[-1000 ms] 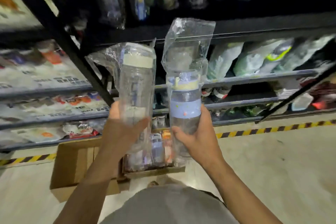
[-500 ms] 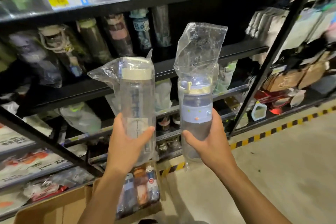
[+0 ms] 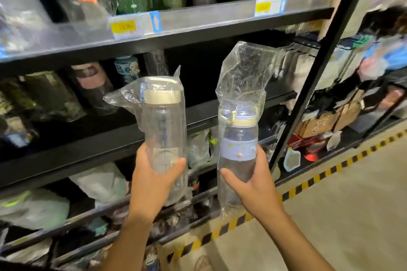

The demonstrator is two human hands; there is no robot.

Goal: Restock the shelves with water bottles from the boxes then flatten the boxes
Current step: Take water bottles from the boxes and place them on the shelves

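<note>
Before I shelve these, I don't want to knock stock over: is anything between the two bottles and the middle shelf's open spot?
Nothing visible does. The clear bottle in the left hand and the blue bottle in the right hand face a dark gap on the shelf; shelved bottles stand left of it.

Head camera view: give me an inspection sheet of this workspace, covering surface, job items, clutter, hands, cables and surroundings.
Surface: black shelf ahead, with a dark gap behind the held bottles; pale floor to the right.
Job's things: cream-lid bottle and blue-lid bottle, each upright in a clear plastic bag and held apart; no boxes in view.
Clutter: stocked bottles on the shelf, blurred; bagged goods on the lower racks.
Grippers: left hand grips the cream-lid bottle; right hand grips the blue-lid bottle.
Cables: nothing seen.
Surroundings: yellow price tag on the upper shelf edge; black-and-yellow floor tape; black upright post.
</note>
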